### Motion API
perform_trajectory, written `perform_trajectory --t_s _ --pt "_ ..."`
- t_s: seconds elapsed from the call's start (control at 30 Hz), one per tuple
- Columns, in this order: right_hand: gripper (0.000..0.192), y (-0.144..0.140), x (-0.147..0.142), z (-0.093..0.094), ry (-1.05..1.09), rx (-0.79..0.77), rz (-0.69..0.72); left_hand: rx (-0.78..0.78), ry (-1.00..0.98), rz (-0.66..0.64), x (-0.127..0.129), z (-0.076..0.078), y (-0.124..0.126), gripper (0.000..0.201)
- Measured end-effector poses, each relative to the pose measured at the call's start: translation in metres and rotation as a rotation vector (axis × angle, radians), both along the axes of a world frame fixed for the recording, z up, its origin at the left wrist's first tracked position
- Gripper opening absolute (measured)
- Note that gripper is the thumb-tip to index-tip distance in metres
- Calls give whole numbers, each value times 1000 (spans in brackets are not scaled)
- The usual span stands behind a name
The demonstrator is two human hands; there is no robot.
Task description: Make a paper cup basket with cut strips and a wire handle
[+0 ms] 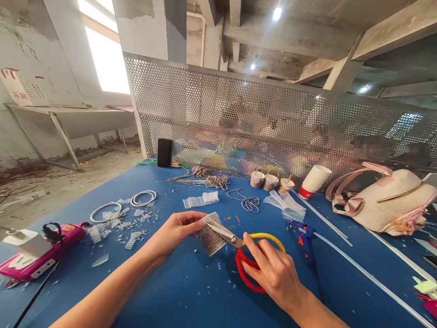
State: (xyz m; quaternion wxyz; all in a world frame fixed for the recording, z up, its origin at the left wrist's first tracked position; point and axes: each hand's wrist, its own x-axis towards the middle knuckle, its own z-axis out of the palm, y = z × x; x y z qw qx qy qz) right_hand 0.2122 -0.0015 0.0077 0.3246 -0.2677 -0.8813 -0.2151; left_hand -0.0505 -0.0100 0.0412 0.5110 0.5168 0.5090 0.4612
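Over the blue table, mid-front: I hold a small strip of clear ribbed plastic [210,237] just above the table [191,291], with the scissors biting into its top edge.
Strip: greyish and see-through, lined with fine parallel ribs, roughly rectangular, tilted down to the right.
Left hand: my left hand [174,234] pinches the strip's left end between thumb and fingertips.
Right hand: my right hand [273,269] is closed through the scissors' loops, index finger stretched along the handle.
Scissors: the scissors [239,248] have short metal blades parted over the strip, one loop red, the other yellow.
Glue gun: a blue glue gun [303,237] lies just right of my right hand, a long clear stick [358,269] running from it toward the table's right edge.
Scraps: white ribbed offcuts [126,228] are scattered left of my left hand, near two white rings [143,198].
Ribbed pieces: more pleated bits [200,199] sit behind the strip; a fanned pile of clear strips [287,205] lies to the right.
Twine: coils of brown cord [211,178] rest farther back.
Cups: small wrapped cups [269,181] and a tipped paper cup [314,181] stand by the perforated metal screen [239,100].
Phone: a dark phone [164,152] leans against that screen.
Edges: a pink device [37,255] lies far left, a pale pink bag [389,200] far right.
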Motion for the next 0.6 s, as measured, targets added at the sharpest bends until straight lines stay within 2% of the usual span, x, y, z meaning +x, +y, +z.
perform_trajectory --t_s 0.6 --pt "52 7 2 -7 36 -26 67 -7 4 -2 1 6 -1 35"
